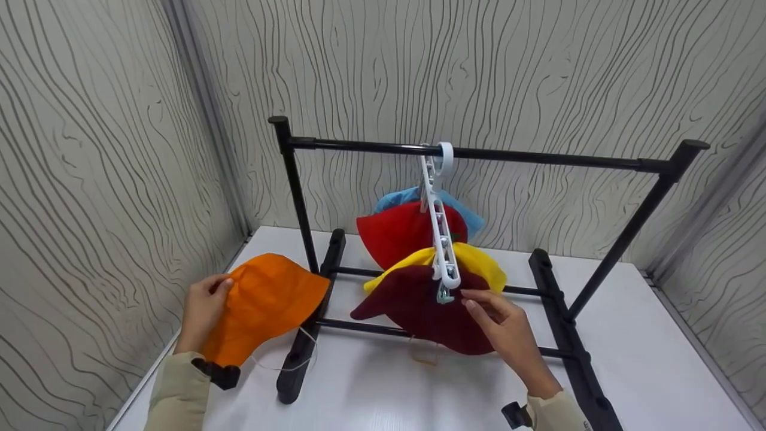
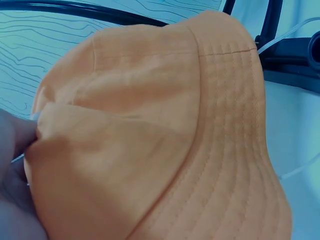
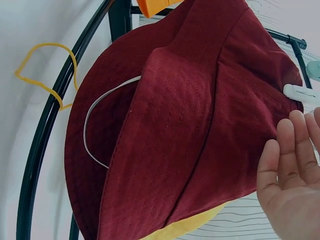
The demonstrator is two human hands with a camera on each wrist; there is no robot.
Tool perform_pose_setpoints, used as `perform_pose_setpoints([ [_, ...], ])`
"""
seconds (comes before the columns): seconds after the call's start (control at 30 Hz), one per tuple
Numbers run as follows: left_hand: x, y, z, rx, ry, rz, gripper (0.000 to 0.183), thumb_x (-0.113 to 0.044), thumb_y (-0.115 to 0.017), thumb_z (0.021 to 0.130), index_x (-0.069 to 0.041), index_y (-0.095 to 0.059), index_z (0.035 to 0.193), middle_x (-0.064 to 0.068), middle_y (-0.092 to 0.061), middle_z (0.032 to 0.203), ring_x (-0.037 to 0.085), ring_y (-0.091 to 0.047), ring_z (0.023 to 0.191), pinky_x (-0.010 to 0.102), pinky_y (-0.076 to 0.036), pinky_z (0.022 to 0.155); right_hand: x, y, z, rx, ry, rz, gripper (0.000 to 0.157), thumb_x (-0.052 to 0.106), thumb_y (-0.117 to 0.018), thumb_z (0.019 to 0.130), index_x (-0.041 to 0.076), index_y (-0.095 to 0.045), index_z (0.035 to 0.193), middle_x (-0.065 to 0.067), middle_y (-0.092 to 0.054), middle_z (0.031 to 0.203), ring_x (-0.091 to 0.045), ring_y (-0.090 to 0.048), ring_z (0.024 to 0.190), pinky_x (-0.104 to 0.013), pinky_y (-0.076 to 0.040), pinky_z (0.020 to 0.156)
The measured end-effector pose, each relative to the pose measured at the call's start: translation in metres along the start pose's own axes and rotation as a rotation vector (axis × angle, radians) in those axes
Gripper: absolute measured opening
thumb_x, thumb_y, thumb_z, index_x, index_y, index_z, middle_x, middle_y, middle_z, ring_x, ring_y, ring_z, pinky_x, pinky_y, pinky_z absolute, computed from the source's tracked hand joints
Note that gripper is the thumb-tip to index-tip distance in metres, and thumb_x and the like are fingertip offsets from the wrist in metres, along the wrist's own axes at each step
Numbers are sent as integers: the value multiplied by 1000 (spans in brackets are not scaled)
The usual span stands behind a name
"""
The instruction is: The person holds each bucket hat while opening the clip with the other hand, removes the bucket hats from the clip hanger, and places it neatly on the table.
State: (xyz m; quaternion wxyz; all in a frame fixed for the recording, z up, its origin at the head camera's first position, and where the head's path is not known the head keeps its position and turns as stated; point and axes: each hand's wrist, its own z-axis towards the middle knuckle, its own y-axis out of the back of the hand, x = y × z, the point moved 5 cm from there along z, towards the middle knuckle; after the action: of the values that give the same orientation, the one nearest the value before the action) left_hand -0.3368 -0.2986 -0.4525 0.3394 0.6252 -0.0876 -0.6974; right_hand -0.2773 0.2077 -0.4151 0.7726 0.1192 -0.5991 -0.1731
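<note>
My left hand (image 1: pixel 203 308) pinches the crown of an orange bucket hat (image 1: pixel 272 293) between thumb and fingers, left of the rack. Its stitched brim shows in the left wrist view, and a thin white cord (image 1: pixel 314 353) trails from it. A maroon bucket hat (image 1: pixel 443 320) hangs from a small pale clip (image 1: pixel 444 293) at the near end of a white hanger (image 1: pixel 441 221). Beside that clip is my right hand (image 1: pixel 505 326), its fingers loosely extended with nothing held. In the right wrist view the fingertips (image 3: pixel 286 130) are right at the maroon crown.
Behind the maroon hat hang a yellow hat (image 1: pixel 488 266), a red hat (image 1: pixel 398 233) and a blue hat (image 1: pixel 467 215). The hanger hooks over the bar of a black rack (image 1: pixel 550 157), whose feet stand on a white table (image 1: pixel 652 353). Patterned walls (image 1: pixel 371 72) surround the table.
</note>
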Motion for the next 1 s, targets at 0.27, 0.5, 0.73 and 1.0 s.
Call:
perform_pose_setpoints([
  [0.27, 18, -1, -2, -30, 83, -26, 35, -19, -50, 100, 7, -59, 123, 27, -61, 116, 31, -56, 98, 36, -47, 84, -5, 2, -2, -1, -16, -1, 25, 19, -63, 93, 14, -68, 117, -2, -67, 113, -4, -63, 99, -11, -48, 88],
  [0.5, 32, -5, -5, -71, 93, -50, 36, -18, -51, 100, 10, -59, 121, 30, -61, 115, 35, -58, 99, 31, -49, 80, -7, 2, -4, 0, 15, 44, 24, 16, -63, 93, 11, -68, 116, -4, -68, 112, -3, -63, 98, -12, -49, 87],
  [0.73, 51, -10, -9, -41, 224, -95, 44, -24, -44, 102, 9, -50, 131, 32, -53, 126, 39, -52, 111, 49, -43, 97, -11, 1, -5, 0, 1, 45, 23, 16, -63, 93, 12, -69, 114, -3, -69, 110, -4, -64, 97, -12, -50, 87],
  [1.0, 62, -12, -10, -71, 251, -96, 44, -22, -44, 102, 12, -50, 129, 33, -52, 123, 40, -51, 108, 50, -43, 95, -15, 1, -7, 0, -26, 56, 23, 17, -63, 93, 11, -68, 115, -3, -68, 112, -3, -63, 98, -13, -49, 87],
])
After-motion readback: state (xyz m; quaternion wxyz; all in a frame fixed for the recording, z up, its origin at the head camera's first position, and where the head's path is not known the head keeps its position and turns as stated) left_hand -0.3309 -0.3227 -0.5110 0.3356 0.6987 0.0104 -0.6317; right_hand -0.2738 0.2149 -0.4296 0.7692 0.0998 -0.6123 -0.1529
